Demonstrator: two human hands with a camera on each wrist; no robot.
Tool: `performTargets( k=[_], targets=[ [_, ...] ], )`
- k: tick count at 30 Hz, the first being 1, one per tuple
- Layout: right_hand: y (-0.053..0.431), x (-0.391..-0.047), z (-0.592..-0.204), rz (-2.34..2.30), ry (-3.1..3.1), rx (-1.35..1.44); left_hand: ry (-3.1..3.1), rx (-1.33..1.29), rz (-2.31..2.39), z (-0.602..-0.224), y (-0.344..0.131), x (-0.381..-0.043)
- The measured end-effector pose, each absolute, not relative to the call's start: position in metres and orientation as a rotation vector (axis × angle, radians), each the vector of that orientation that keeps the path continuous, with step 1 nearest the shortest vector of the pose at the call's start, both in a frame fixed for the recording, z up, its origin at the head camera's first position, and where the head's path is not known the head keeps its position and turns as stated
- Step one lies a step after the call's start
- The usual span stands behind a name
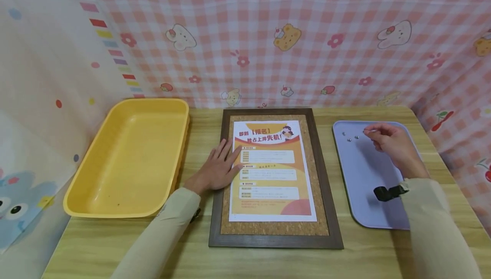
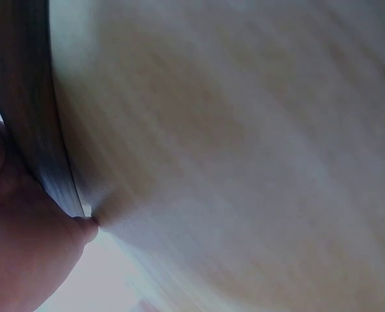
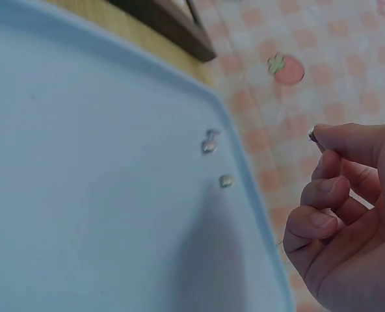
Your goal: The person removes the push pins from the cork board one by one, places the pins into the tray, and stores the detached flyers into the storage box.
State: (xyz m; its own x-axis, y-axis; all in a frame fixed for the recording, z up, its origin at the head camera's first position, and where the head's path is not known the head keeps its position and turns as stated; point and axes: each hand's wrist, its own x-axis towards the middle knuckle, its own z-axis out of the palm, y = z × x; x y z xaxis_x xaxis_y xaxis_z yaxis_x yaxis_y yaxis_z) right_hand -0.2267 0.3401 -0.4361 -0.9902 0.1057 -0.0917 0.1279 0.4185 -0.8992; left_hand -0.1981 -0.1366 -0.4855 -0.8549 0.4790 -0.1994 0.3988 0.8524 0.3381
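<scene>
A framed cork board [image 1: 274, 228] lies flat on the table with a printed sheet [image 1: 268, 210] on it. My left hand [image 1: 215, 169] rests with spread fingers across the board's left frame edge, fingertips on the sheet. In the left wrist view part of that hand [image 2: 30, 253] shows beside the dark frame [image 2: 23, 84]. Over the lavender tray [image 1: 368, 210], my right hand [image 1: 391, 140] pinches a small silver thumbtack [image 3: 312, 134] between thumb and forefinger. Several more silver thumbtacks [image 1: 356, 137] lie near the tray's far left corner; the right wrist view shows them [image 3: 226, 181] close to the rim.
An empty-looking yellow bin [image 1: 126, 159] stands left of the board. Wood-grain tabletop [image 1: 192, 245] runs around all three things. A pink checked curtain [image 1: 261, 27] hangs behind the table, and another patterned cloth [image 1: 460, 112] hangs at the right.
</scene>
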Motion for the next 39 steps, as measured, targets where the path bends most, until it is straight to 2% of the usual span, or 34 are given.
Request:
performTargets(
  k=[14,39],
  targets=[
    [0.360,-0.236,-0.468,-1.472,2.622,0.484,2.761,0.659,0.389,-0.479,-0.135,-0.196],
    [0.357,-0.244,-0.478,-1.354,2.584,0.581,2.765,0.672,0.367,-0.479,-0.135,-0.196]
  ],
)
